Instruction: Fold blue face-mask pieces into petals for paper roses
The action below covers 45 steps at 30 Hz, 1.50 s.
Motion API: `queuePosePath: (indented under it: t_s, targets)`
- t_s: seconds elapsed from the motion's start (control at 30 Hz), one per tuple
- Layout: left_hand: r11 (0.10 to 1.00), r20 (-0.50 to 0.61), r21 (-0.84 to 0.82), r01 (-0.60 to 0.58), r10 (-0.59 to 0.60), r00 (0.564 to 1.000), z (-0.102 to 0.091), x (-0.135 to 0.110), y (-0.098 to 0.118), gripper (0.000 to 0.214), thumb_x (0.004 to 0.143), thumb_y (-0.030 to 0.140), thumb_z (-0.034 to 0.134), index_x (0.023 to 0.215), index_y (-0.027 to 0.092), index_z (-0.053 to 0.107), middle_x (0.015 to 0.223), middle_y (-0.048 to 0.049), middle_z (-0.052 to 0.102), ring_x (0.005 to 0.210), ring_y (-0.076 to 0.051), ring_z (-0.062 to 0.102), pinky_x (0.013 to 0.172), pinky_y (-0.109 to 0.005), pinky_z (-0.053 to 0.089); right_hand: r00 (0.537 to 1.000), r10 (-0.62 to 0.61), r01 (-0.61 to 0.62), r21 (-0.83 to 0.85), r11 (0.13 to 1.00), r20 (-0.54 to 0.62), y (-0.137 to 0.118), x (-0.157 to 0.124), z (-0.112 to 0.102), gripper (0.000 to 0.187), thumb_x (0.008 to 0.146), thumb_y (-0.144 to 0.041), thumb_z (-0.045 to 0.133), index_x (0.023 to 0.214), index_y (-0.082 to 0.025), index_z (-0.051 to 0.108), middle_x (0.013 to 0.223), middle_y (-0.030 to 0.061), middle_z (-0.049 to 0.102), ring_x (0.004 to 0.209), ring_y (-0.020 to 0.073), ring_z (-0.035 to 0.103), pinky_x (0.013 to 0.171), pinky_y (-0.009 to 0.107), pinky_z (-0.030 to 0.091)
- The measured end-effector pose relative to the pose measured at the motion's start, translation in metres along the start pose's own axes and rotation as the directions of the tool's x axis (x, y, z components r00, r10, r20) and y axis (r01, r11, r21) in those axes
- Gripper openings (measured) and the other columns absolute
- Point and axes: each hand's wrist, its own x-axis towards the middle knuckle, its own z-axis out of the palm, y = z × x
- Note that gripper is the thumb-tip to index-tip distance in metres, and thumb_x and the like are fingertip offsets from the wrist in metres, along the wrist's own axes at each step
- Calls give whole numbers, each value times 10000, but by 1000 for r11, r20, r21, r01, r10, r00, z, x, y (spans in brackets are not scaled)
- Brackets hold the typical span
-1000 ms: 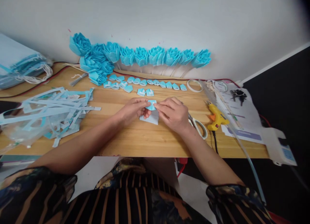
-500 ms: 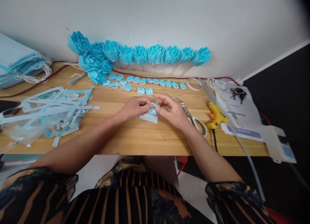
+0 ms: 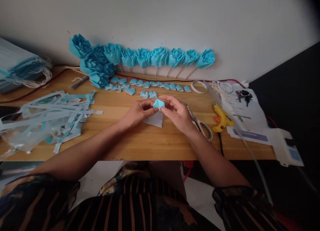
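Between my two hands is a small folded blue petal [image 3: 159, 104], its pointed side up and a crease down its middle. My left hand [image 3: 139, 114] pinches its left corner between thumb and fingers. The right corner is gripped the same way by my right hand [image 3: 178, 113]. Below the petal, a pale rectangular piece [image 3: 155, 120] lies on the wooden table [image 3: 135, 142], partly hidden by my fingers. Just beyond my hands sit two folded petals [image 3: 148, 94], with rows of more petals [image 3: 160, 84] behind them. Scissors [image 3: 203, 128] lie close to my right hand.
Blue flowers [image 3: 160, 56] on sticks lean along the wall. Cut blue and white strips [image 3: 60, 114] heap at the left, near stacked face masks [image 3: 22, 69]. To the right are a yellow glue gun [image 3: 222, 119], a tape roll [image 3: 199, 87], keys [image 3: 244, 97] and papers [image 3: 252, 124].
The folded petal has been raised slightly and turned, so its pointed blue face now shows between my fingertips. Both hands stay close together. The picture is darker.
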Motion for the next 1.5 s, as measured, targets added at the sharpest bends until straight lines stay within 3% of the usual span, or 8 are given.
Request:
queuePosePath:
  t_s: [0.23,0.57,0.87,1.07,1.2,1.3,1.4,1.5]
  targets:
    - [1000,-51,-15,-9,8,999,-2,1,-1,302,772,434,702,765,154,593,614,48,481,536,-67,396,519,-215,312,1000,-5,5,17,1000,10,4,1,-2,377,865,-325,644,1234,-247,647,1094,43,725,1005,183,669,926,357,539]
    - [999,-22,42,32,-31,999,0,0,4,272,767,406,677,745,148,594,608,42,475,526,-63,352,498,-217,265,1000,20,-20,-7,1000,6,3,1,-2,385,886,-375,620,1243,-233,652,963,20,715,863,138,656,795,288,546]
    - [951,50,307,-38,24,998,-1,1,-4,257,770,386,630,671,154,581,592,34,451,563,-82,364,524,-224,262,1000,-10,11,-74,997,14,1,1,1,410,819,-318,662,1215,-211,661,867,-4,661,762,126,607,749,287,525]
    - [937,67,343,-61,41,997,1,-1,-3,274,792,399,619,669,159,572,608,29,451,575,-88,369,538,-224,280,996,-90,88,-166,982,-3,-3,-2,5,334,835,-313,644,1158,-246,696,858,-12,690,796,135,621,813,302,524]
    - [944,26,329,-36,29,999,1,-1,0,284,770,419,638,667,163,575,594,31,461,558,-87,376,527,-222,280,973,-136,97,-206,974,-185,-7,6,-23,287,885,-345,583,1127,-243,700,876,-1,701,755,128,625,741,284,530]
    - [931,-16,365,-26,34,999,0,0,1,291,765,423,638,644,172,554,561,44,422,531,-82,338,504,-220,245,906,-114,7,-256,967,-409,-7,10,-61,285,910,-369,525,1092,-226,690,869,14,701,722,131,629,648,268,520]
    - [924,-36,380,-34,51,998,-1,0,3,295,766,424,630,631,180,537,548,51,382,520,-81,303,492,-226,215,910,-55,-119,-385,915,-411,-2,0,-93,246,858,-328,574,1008,-193,714,802,19,709,681,154,638,613,290,511]
    - [930,-40,367,-34,52,998,1,-1,7,294,763,420,629,623,183,526,549,53,368,522,-83,297,494,-230,220,935,3,-233,-609,758,-354,7,-19,-104,173,814,-259,611,898,-186,744,806,35,739,741,194,665,716,344,521]
